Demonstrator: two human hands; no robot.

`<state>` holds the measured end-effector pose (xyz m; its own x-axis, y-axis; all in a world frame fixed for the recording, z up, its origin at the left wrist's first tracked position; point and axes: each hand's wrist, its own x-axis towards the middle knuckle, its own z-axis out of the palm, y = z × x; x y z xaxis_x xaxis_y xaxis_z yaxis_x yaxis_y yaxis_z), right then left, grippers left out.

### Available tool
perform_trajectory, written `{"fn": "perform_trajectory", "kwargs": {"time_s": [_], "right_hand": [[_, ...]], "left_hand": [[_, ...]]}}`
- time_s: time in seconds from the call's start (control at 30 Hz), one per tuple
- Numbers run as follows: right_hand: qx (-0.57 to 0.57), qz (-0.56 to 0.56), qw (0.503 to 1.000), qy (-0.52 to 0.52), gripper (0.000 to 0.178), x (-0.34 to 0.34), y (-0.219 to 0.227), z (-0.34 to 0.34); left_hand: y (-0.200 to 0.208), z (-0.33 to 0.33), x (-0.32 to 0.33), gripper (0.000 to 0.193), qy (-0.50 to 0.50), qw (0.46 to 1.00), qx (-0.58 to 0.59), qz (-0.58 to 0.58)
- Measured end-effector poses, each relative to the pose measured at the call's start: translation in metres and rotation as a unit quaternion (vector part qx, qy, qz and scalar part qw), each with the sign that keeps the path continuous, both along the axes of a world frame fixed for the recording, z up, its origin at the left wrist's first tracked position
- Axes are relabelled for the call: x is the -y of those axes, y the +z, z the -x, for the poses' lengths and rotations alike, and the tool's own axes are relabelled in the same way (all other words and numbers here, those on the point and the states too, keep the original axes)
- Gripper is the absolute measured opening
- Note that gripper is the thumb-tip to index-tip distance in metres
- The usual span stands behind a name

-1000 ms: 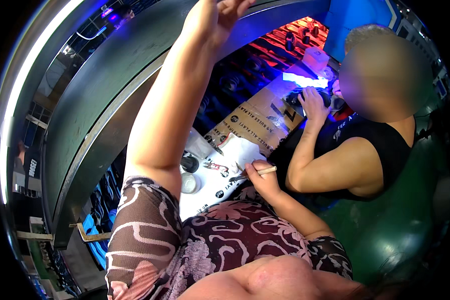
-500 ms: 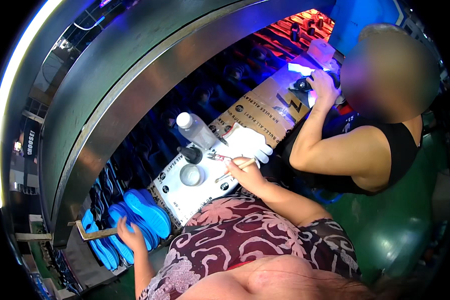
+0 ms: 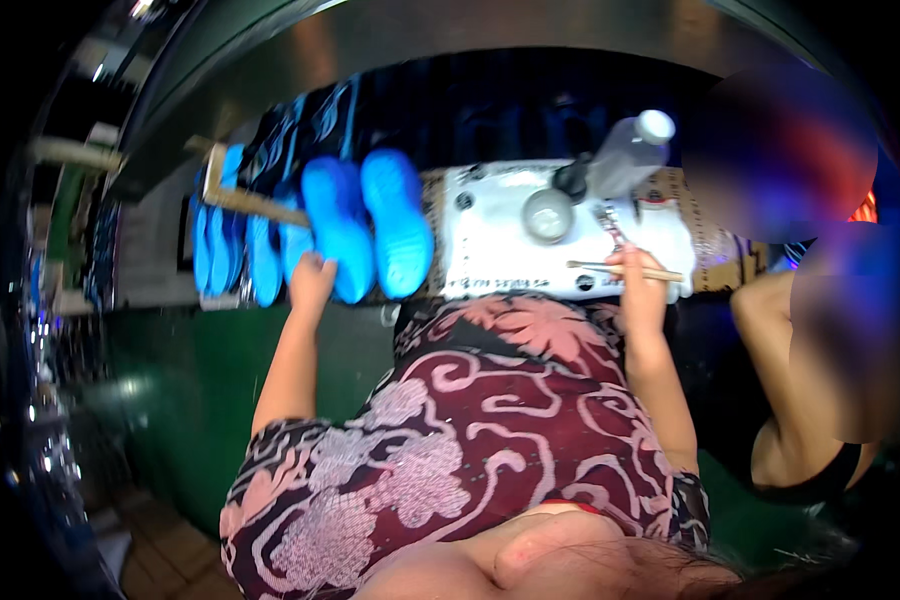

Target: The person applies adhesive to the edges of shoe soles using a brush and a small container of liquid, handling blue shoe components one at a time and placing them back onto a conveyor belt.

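My left hand (image 3: 313, 280) has its fingers closed at the near end of a blue shoe sole (image 3: 338, 225), seemingly gripping its edge. Another blue sole (image 3: 398, 222) lies just right of it, and several more stand in a row to the left. Between the fingers of my right hand (image 3: 644, 285) is a thin brush (image 3: 665, 274) with a pale wooden handle, its tip pointing left over a white printed sheet (image 3: 490, 255). Beyond it are a small round cup (image 3: 548, 216), a dark nozzle-like object (image 3: 573, 180) and a clear bottle (image 3: 625, 160) with a white cap.
An L-shaped wooden bar (image 3: 255, 204) juts across the soles on the left. A metal hood (image 3: 450, 45) arches over the dark belt behind. At right, another person's bare arm (image 3: 770, 335) is close by. A small metal tool (image 3: 610, 218) lies near the bottle.
The view has swung to the left. My left hand has moved from beside the wooden bar's end to the blue sole, its fingers closing. My right hand still holds the brush.
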<state>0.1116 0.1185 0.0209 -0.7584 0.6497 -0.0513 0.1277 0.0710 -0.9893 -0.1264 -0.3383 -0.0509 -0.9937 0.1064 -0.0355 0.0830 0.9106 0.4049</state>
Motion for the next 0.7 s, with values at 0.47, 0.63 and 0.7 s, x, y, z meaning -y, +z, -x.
{"fn": "perform_trajectory", "kwargs": {"time_s": [0.47,0.63,0.7], "right_hand": [[-0.046,0.065,0.997,0.011,0.035,0.01,0.009,0.023],[-0.132,0.072,0.988,0.045,0.033,0.021,0.041,0.028],[-0.142,0.012,0.987,0.069,0.033,0.031,0.054,0.029]], "left_hand": [[0.077,-0.067,-0.096,0.038,0.066,0.723,0.277,-0.629],[0.085,-0.086,-0.164,0.043,-0.099,0.789,0.224,-0.563],[0.088,-0.09,-0.189,0.041,-0.137,0.812,0.188,-0.535]]}}
